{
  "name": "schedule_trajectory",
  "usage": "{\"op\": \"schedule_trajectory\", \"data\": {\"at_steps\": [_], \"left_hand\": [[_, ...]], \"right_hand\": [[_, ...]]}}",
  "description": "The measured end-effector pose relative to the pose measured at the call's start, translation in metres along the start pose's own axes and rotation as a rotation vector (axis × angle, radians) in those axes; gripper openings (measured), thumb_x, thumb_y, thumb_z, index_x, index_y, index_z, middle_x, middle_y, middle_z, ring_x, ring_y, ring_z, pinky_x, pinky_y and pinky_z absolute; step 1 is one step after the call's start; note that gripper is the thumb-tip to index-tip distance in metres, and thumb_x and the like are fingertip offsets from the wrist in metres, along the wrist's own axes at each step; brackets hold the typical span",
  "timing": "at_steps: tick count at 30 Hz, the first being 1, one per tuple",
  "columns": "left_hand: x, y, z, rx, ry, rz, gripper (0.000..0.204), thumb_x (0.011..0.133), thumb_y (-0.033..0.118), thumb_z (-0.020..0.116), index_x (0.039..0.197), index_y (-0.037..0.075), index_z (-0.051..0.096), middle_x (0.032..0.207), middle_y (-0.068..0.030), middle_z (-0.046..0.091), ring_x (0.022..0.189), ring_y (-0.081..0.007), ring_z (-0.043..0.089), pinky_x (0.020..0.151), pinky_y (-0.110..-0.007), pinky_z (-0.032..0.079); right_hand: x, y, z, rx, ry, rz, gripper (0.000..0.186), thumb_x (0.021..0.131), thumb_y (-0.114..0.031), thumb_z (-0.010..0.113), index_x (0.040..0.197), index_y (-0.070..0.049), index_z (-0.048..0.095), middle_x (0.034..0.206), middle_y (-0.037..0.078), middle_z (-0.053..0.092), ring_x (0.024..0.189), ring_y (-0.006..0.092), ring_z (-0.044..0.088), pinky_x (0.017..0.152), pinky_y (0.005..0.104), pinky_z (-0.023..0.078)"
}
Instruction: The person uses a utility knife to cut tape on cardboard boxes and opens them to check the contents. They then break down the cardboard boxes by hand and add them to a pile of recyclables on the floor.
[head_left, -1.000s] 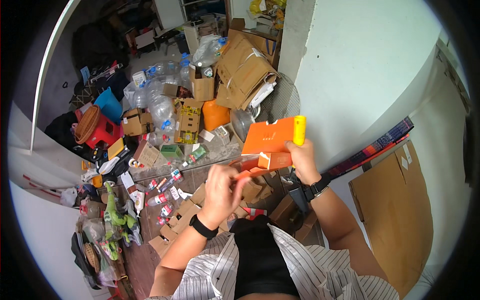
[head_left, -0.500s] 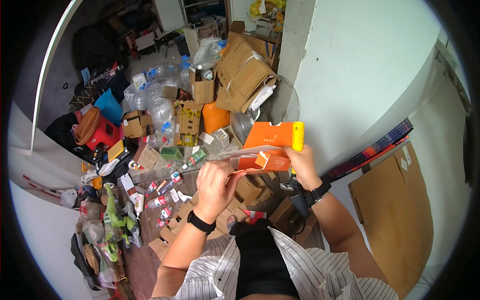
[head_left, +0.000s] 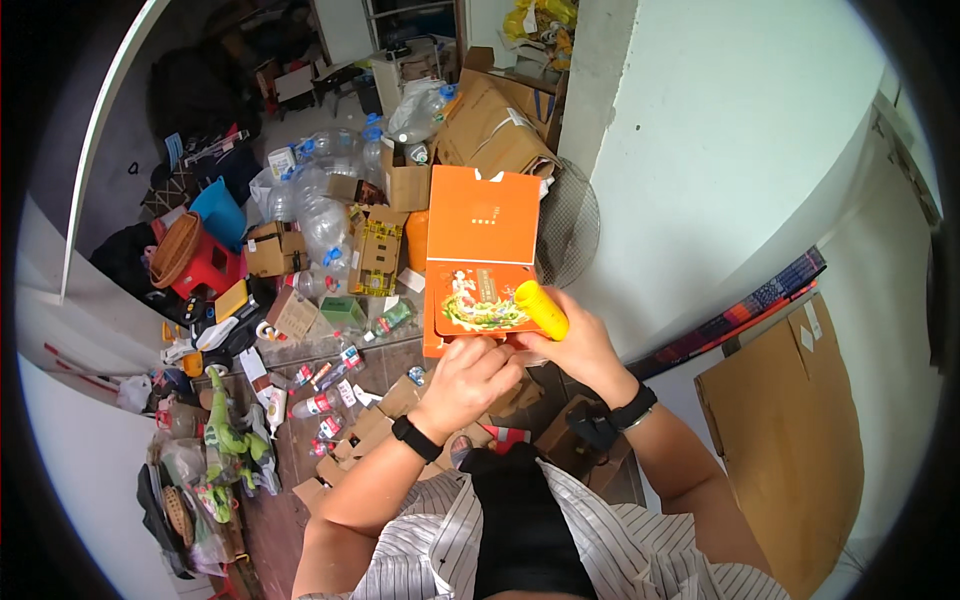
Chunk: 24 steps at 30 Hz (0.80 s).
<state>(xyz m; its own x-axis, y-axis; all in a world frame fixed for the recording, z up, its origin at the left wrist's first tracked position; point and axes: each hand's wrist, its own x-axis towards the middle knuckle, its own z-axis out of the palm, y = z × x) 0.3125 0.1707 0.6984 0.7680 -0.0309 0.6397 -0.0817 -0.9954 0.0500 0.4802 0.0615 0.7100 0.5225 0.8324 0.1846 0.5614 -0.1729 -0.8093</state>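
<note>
An orange cardboard box [head_left: 483, 213] is in front of me, its lid swung up, with a printed green and white picture on the lower section. My left hand [head_left: 463, 386] has its fingers curled on the box's lower edge. My right hand [head_left: 577, 347] grips a yellow cylindrical handle [head_left: 543, 311] at the box's lower right corner and touches the box there. Whatever lies at the other end of the handle is hidden. Loose flattened cardboard [head_left: 385, 412] lies on the floor below my hands.
Clear plastic jugs [head_left: 325, 220], stacked cardboard [head_left: 480, 125], a red stool [head_left: 216, 270] and a blue bucket [head_left: 218, 212] are piled ahead. Bottles and a green toy dinosaur [head_left: 225, 430] lie at left. A cardboard sheet [head_left: 785, 430] leans by the right wall [head_left: 730, 140].
The orange box has turned: its lid now rises higher and farther left, showing the printed picture. My right hand and the yellow handle moved left and tilted; my left hand shifted slightly right.
</note>
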Motion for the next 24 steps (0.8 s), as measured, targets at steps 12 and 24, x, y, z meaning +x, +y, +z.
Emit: {"op": "schedule_trajectory", "data": {"at_steps": [12, 24], "left_hand": [[-0.03, -0.034, 0.001, -0.667, 0.221, -1.054, 0.027, 0.091, 0.021, 0.059, 0.11, 0.001, 0.054, 0.097, -0.0074, 0.06, 0.089, -0.0185, 0.058, 0.079, -0.032, 0.047], [-0.027, -0.046, -0.003, -0.97, -0.305, -1.203, 0.032, 0.093, 0.025, 0.057, 0.094, -0.006, 0.061, 0.073, -0.0049, 0.061, 0.059, -0.0095, 0.058, 0.054, -0.023, 0.049]], "right_hand": [[0.007, 0.034, 0.008, -0.052, 0.311, 0.132, 0.041, 0.073, -0.01, 0.066, 0.113, -0.006, 0.059, 0.092, 0.02, 0.066, 0.085, 0.0362, 0.064, 0.073, 0.0406, 0.051], [-0.003, 0.03, 0.009, -0.17, 0.288, -0.104, 0.049, 0.072, -0.006, 0.067, 0.12, -0.011, 0.057, 0.092, 0.018, 0.066, 0.084, 0.0364, 0.064, 0.071, 0.0414, 0.052]]}}
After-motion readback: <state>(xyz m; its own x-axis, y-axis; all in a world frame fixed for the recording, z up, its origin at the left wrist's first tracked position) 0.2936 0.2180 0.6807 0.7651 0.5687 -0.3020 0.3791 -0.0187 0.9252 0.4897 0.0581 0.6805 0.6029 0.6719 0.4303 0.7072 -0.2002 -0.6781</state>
